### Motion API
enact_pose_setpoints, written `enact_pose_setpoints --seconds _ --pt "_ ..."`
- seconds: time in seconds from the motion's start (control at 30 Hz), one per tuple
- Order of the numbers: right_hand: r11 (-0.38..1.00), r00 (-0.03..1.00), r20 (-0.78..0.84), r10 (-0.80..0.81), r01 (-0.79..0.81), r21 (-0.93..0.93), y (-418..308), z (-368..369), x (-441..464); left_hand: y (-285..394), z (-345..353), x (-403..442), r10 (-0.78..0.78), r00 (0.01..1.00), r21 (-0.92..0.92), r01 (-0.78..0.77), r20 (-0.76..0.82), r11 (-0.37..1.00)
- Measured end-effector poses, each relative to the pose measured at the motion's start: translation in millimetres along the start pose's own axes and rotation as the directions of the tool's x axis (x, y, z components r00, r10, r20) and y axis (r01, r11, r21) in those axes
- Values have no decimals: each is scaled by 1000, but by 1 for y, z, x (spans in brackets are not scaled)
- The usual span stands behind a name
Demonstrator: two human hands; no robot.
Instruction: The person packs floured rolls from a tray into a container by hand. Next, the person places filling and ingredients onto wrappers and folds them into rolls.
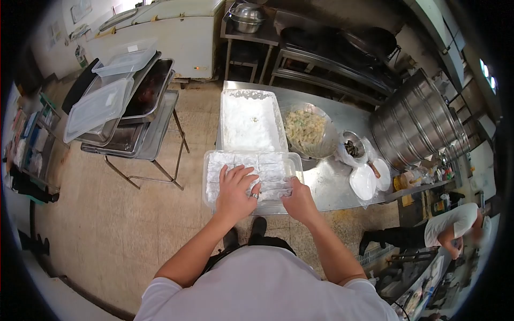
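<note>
We've got both hands at the clear tray [207, 187], which sits at the near edge of the steel table [327, 187]. White-dusted blocks [272, 159] fill it in rows, packed side by side.

Left hand [234, 191]: fingers spread, palm down over the middle of the blocks, fingertips on their tops, ring on one finger. Right hand [299, 200]: curled at the tray's right side, fingertips by the end blocks; can't tell if we're pinching one.

Behind the tray, just beyond its far rim: white bin [281, 125] with white powder [249, 125] in it. Right of that: bowl [327, 125] of chunky pale mix [304, 128], then a smaller bowl [362, 159] with dark pieces [350, 148], white dishes [363, 182] near it. Big steel pot [417, 123] at the table's right end.

Off left: stand [165, 140] with stacked trays [160, 101] and clear lids [101, 109]. Another person [447, 227] in a white shirt at far right, well apart from us.
</note>
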State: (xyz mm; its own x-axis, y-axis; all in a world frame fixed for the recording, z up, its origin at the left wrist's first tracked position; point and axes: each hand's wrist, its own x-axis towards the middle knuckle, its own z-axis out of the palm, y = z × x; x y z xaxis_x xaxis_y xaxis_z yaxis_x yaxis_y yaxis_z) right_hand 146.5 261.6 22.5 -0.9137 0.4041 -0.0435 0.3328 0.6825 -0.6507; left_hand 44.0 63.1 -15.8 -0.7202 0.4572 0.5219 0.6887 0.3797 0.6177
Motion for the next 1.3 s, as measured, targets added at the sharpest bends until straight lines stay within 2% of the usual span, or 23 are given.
enact_pose_setpoints --seconds 0.07,0.2,0.3,0.4,0.57,0.67,0.77,0.8,0.9,0.97,1.03,1.07,1.13,1.17,1.2,1.23,1.27,1.3 --pt "1000 998 -52 -20 19 -10 -2 -3 1 0 1 -1 -2 1000 -3 2 -8 1000" --pt "999 996 69 50 -50 -8 -12 -7 0 -1 2 -2 -11 1000 -15 11 -9 1000" --pt "1000 998 58 4 -4 11 -14 -13 3 7 -4 -3 49 996 15 -50 77 999" --pt "995 996 1 -92 92 35 -2 -22 16 28 -8 -9 148 950 -22 -148 275 989" --pt "939 928 -190 -320 338 70 7 -47 75 55 7 -14 119 852 128 -212 511 969" --pt "936 934 -216 -286 321 146 -8 -63 134 61 5 -15 58 801 220 -232 596 948" --pt "921 931 -278 -236 306 242 -51 -73 174 66 8 -13 -19 783 239 -166 622 957" --pt "909 927 -257 -275 337 244 -49 -66 193 70 6 -10 -32 795 191 -107 606 976" --pt "875 898 -166 -407 435 211 -9 -12 272 78 1 1 -80 864 226 -40 498 973" --pt "818 818 3 -575 574 33 40 33 302 75 1 5 -133 916 246 39 378 968" --pt "708 714 76 -696 700 -92 61 50 302 69 -6 11 -163 950 242 98 265 965" --pt "759 769 129 -626 638 -127 61 47 304 65 -12 14 -173 963 229 125 205 965" --pt "903 901 283 -330 388 -182 -1 1 283 63 -24 14 -196 977 206 175 88 963" --pt "940 925 344 -164 253 -231 -26 -12 277 61 -32 18 -200 980 204 191 24 960" --pt "930 936 280 -214 283 -235 -22 -9 280 57 -41 23 -200 979 201 204 -40 958" --pt "866 901 155 -405 433 -250 -2 6 285 52 -47 25 -220 970 170 235 -103 957" --pt "777 816 30 -578 561 -284 31 31 298 45 -53 27 -240 957 135 262 -162 956" --pt "756 786 -6 -618 592 -279 29 34 297 36 -60 29 -258 941 98 284 -217 954"
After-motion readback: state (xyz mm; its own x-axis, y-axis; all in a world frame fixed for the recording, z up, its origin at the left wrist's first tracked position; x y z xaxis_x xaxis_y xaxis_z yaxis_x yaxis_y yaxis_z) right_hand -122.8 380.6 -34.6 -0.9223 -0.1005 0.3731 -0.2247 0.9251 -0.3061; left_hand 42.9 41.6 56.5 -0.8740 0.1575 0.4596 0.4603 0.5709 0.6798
